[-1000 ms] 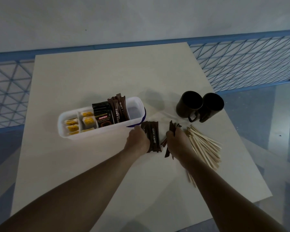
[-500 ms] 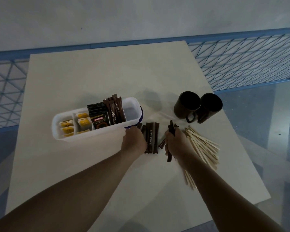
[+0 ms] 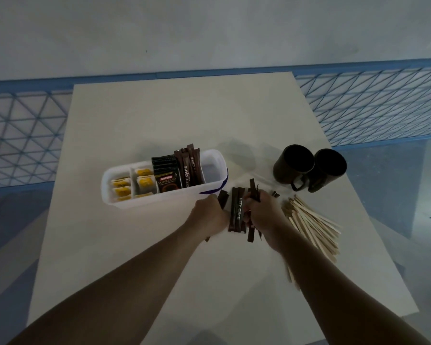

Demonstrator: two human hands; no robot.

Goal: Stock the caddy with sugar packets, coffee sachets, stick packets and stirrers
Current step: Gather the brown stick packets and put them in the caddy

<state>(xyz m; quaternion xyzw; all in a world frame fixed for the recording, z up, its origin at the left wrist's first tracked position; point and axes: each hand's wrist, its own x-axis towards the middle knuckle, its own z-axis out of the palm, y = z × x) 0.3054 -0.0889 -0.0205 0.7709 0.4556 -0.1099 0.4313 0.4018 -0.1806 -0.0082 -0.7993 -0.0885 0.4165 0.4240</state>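
Observation:
A white caddy [image 3: 159, 200] stands on the table, holding yellow sugar packets [image 3: 121, 188], black coffee sachets [image 3: 166, 173] and a few brown stick packets [image 3: 188, 168]; its right compartment looks bare. Just right of it, more brown stick packets [image 3: 235, 211] lie between my hands. My left hand [image 3: 209, 215] grips stick packets at the caddy's near right corner. My right hand [image 3: 264, 212] holds several stick packets gathered upright. A pile of wooden stirrers [image 3: 311, 225] lies to the right of my right hand.
Two dark mugs [image 3: 309, 168] stand side by side behind the stirrers. The pale table [image 3: 184, 115] ends close behind my right forearm and on the right. Blue mesh railing [image 3: 373, 105] runs behind it.
My hands have drawn closer together around the loose stick packets. The right hand has gathered its sticks tighter.

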